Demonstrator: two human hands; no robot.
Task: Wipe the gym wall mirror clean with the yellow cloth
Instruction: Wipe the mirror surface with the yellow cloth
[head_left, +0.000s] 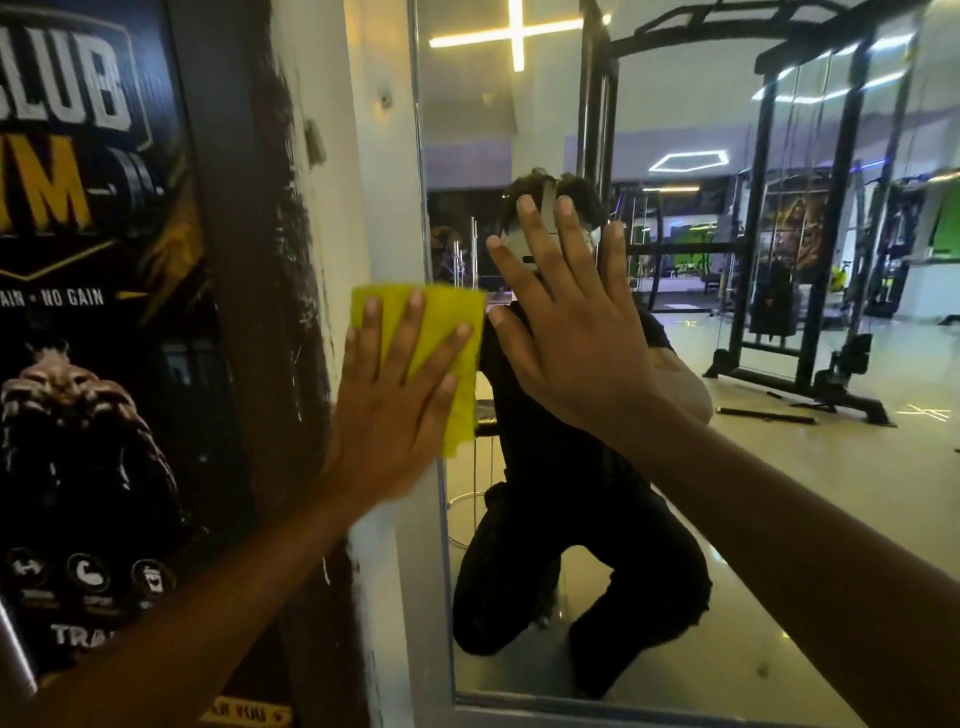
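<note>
Yellow, square and soft, the yellow cloth (441, 332) sits flat against the left edge of the tall frameless gym wall mirror (727, 467), overlapping the pale painted wall strip (363, 156) beside the glass. Left hand (395, 395) is spread over it, fingers straight and splayed, palm pressing the cloth onto the surface, no pinch, no curl. Right hand (566, 322) is up just beside it, flat on the glass too, fingers wide and straight, holding nothing. The two hands are near each other but apart, thumb of the right close to the cloth's right edge.

No containers on show here. On to the surface: the mirror runs down to a grey lower frame edge (623, 712) and reflects a kneeling figure in black clothing (571, 519), a black cable-machine rack (810, 260), a glossy pale floor (779, 519) and a glowing cross-shaped ceiling light (517, 31). Left of the wall strip hangs a dark gym poster with yellow and white lettering (88, 260).
</note>
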